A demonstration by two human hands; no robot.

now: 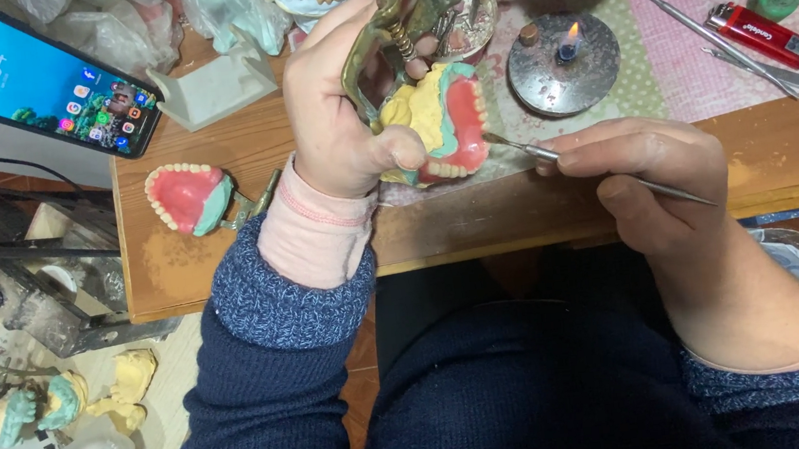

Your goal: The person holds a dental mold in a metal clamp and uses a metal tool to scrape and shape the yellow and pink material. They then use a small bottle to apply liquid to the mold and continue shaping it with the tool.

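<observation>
1. L hand: fingers wrapped tight round a brass-coloured dental articulator; thumb presses on the yellow plaster base. Closed grip, holds it tilted up off the bench.
2. Articulator carries a denture wax-up: pink wax gums, row of white teeth, green layer betw. wax and yellow plaster. Sits above the table edge, teeth facing the right hand.
3. R hand: thumb + forefinger pinch a thin metal wax-carving instrument pen-style, rest of fingers curled. Tip touches or is just at the pink wax near the teeth; exact contact hard to tell from this angle.
4. Step in hand, as I judge it: carving/smoothing wax at the gum line of the wax-up.
5. Next move calls for, prob.: light, steady strokes along the tooth necks, L hand turning the articulator to present each spot; tip may need warming.
6. Around: small spirit lamp lit, just behind the work; red lighter and more metal tools on the pink cloth at right.
7. Left on bench: a second denture wax-up lying apart, a white plaster block, a phone with screen on.
8. Lower left, on a side surface: more plaster models, one green-topped.
</observation>
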